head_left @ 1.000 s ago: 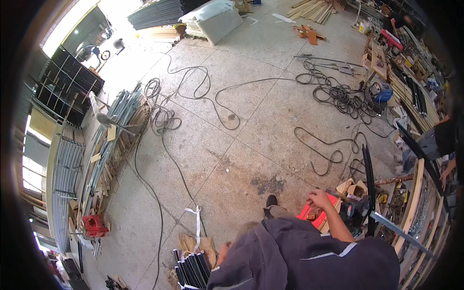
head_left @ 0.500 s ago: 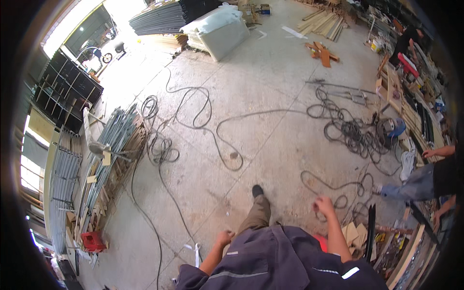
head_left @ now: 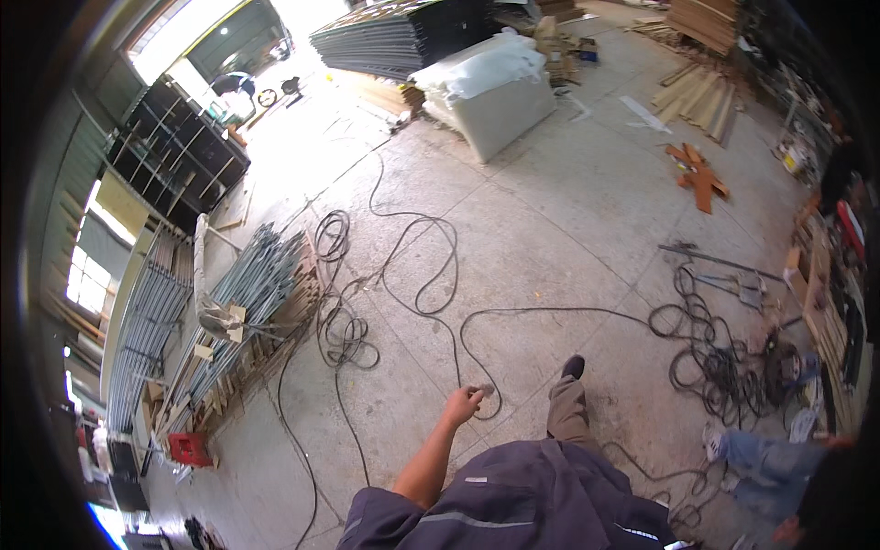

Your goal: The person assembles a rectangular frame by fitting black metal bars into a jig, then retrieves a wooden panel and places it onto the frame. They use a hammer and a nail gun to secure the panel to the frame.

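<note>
My left hand [head_left: 465,405] is in front of my body, over the concrete floor, with its fingers curled in. Whatever they may hold is hidden. Just beyond its fingertips, a bend of a long dark cable [head_left: 495,380] lies on the floor, next to a small brownish lump or spot [head_left: 486,390]. The hand appears to be above these, not touching them. My right hand is out of view. One dark shoe [head_left: 574,367] of mine is stepped forward below my dark jacket [head_left: 495,495].
Tangled cable [head_left: 720,367] lies to the right, near a person in jeans [head_left: 765,467]. Metal bars [head_left: 252,284] and a red crate [head_left: 189,448] are at left. Ahead stand a plastic-wrapped stack [head_left: 495,101] and orange-brown wooden pieces [head_left: 701,179].
The view has turned rightward and shifted across the floor. My left hand has swung forward and up; my right hand has left the picture. The person at right is now nearer the lower rim.
</note>
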### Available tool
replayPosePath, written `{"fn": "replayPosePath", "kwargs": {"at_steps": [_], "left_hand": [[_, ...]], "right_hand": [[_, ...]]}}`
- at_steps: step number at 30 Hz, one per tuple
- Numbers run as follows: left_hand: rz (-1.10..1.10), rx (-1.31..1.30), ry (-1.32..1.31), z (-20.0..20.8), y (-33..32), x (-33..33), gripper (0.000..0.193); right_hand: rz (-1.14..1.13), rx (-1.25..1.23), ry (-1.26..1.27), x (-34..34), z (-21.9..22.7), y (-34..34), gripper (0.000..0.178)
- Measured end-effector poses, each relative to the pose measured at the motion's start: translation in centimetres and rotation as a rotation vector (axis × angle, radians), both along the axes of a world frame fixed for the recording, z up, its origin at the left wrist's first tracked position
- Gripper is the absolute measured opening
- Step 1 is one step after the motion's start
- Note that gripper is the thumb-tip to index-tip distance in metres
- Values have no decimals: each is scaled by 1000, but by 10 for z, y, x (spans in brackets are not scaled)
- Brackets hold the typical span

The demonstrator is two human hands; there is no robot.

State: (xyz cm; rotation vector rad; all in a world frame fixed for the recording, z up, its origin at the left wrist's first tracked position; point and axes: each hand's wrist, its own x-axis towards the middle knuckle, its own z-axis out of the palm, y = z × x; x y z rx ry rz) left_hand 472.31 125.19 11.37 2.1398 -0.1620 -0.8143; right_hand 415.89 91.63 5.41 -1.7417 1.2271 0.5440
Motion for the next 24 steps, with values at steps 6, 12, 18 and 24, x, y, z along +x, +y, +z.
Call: {"fn": "replayPosePath", "kwargs": {"at_steps": [6,12,18,24], "left_hand": [[101,206,183,-53,-31,69,38],[103,240,202,-33,-95,130,40],[-92,283,152,-111,-166,231,33],[-270,321,187,-121,-288,533,32]], "right_hand": [[-551,407,-130,211,-54,-222,18],[-203,129,-384,606,77,-405,23],[-165,179,-618,895,151,-425,36],[-209,267,-272,927,91,-453,38]]}}
